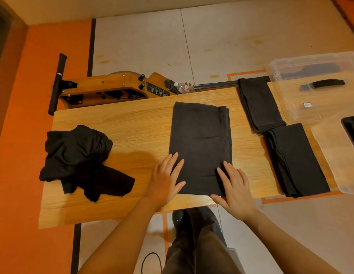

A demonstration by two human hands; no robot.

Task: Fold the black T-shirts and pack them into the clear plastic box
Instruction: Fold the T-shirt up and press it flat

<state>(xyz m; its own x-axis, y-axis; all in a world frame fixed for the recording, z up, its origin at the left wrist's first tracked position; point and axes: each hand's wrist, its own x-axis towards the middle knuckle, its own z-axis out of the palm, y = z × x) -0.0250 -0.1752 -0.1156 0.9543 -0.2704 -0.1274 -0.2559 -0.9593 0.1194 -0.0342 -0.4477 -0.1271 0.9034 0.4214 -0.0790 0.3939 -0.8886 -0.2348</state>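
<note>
A black T-shirt (201, 143), folded into a long rectangle, lies flat in the middle of the wooden table (132, 123). My left hand (166, 179) rests with straight fingers on its near left edge. My right hand (234, 187) lies flat on its near right corner, thumb at the hem. A crumpled heap of black T-shirts (79, 159) sits at the table's left. Two folded black T-shirts lie to the right, one far (258, 104), one near (297, 159). The clear plastic box (312, 65) stands at the back right with dark cloth inside.
The box's clear lid (310, 99) with a black handle lies on the table's right end. Another clear lid or tray (338, 155) sits nearer. A wooden rowing machine (112, 88) and a water bottle (182, 88) lie on the floor behind the table.
</note>
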